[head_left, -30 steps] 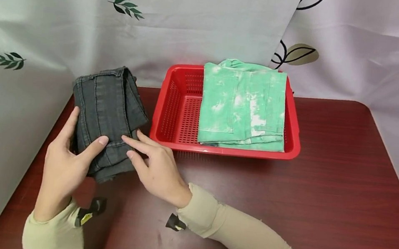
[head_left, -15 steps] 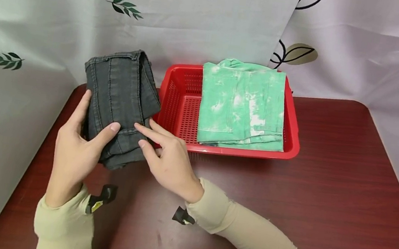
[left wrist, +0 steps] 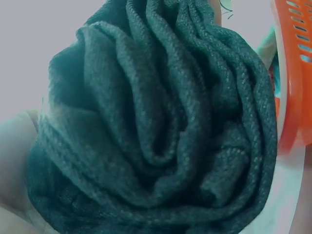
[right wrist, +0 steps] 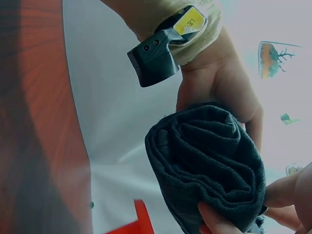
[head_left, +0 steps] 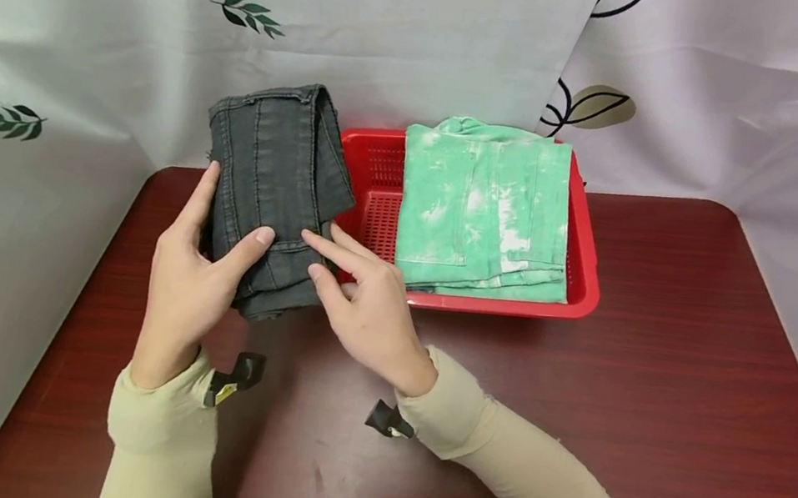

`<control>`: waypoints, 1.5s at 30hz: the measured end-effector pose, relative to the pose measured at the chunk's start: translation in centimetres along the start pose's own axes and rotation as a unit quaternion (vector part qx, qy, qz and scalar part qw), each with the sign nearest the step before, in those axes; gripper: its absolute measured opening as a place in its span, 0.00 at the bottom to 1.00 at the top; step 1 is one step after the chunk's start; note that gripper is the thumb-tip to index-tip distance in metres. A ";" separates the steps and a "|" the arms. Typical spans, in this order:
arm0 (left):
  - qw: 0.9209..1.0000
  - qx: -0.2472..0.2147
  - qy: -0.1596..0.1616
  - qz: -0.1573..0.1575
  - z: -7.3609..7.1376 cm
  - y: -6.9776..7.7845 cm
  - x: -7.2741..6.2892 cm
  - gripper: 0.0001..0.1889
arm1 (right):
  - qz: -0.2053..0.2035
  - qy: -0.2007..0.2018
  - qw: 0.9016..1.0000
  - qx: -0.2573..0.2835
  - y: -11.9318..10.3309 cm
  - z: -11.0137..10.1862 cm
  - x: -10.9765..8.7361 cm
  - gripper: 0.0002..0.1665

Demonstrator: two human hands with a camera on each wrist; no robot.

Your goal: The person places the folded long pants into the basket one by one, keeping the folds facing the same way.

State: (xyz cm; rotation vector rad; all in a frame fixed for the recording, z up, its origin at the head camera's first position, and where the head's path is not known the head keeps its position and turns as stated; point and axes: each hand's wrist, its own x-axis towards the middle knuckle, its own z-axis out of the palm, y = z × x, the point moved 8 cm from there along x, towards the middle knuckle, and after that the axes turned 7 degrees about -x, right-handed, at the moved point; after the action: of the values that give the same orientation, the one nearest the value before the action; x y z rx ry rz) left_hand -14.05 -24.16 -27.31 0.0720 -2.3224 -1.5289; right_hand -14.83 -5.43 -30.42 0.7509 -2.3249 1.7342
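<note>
A folded pair of dark grey jeans [head_left: 270, 160] is held up between both hands, overlapping the left end of a red basket [head_left: 498, 303] in the head view. My left hand [head_left: 189, 280] grips its left side, thumb lying on the front. On the right side, my right hand [head_left: 379, 314] pinches the denim, its thumb and fingers at the lower edge. Rolled layers of the jeans [left wrist: 156, 126] fill the left wrist view. The right wrist view shows the jeans' folded end [right wrist: 209, 161] between the hands. A folded green-and-white tie-dye garment [head_left: 487, 210] lies in the basket's right part.
The basket stands at the back of a dark red wooden table [head_left: 694, 364]. Behind and beside the table hang white curtains [head_left: 397, 30] with leaf prints. A small black camera [head_left: 238, 379] sits on the left wrist, another black camera [head_left: 390, 420] on the right.
Both hands have carried the folded jeans up and to the right, from beside the basket to over its left end. The basket and green garment have stayed put.
</note>
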 end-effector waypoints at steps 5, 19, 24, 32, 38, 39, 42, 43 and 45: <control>1.000 -0.009 -0.011 0.011 1.2 0.5 0.5 0.42 | 0.009 0.006 1.000 0.011 0.2 -1.1 0.0 0.22; 0.998 -0.047 -0.044 0.026 5.0 1.3 1.4 0.41 | 0.028 0.028 0.999 0.021 1.2 -4.3 -0.2 0.21; 0.997 -0.051 -0.050 0.026 6.4 1.4 1.7 0.41 | 0.031 0.043 0.998 0.014 1.4 -5.7 -0.3 0.21; 0.997 -0.044 -0.064 0.029 8.9 1.9 1.9 0.42 | 0.059 0.063 0.996 0.006 2.5 -7.9 -0.5 0.23; 0.996 -0.049 -0.075 0.029 10.7 2.1 2.1 0.42 | 0.080 0.068 0.994 0.010 3.2 -9.4 -0.6 0.25; 0.995 -0.048 -0.076 0.030 11.0 2.2 2.2 0.43 | 0.082 0.069 0.994 0.007 3.3 -9.6 -0.7 0.26; 0.995 -0.045 -0.081 0.031 11.9 2.5 2.3 0.43 | 0.084 0.075 0.994 0.001 3.5 -10.6 -0.7 0.29; 0.995 -0.046 -0.084 0.030 12.2 2.6 2.3 0.43 | 0.086 0.077 0.993 0.000 3.6 -10.9 -0.7 0.30; 0.994 -0.049 -0.094 0.028 13.0 2.8 2.3 0.43 | 0.089 0.079 0.993 -0.006 3.8 -11.5 -0.8 0.32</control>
State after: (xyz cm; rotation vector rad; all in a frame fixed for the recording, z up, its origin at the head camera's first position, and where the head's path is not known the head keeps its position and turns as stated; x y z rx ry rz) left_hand -19.97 -12.11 -28.69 -0.1674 -2.3634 -1.6821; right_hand -17.98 6.31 -30.22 0.3978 -2.3525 1.7762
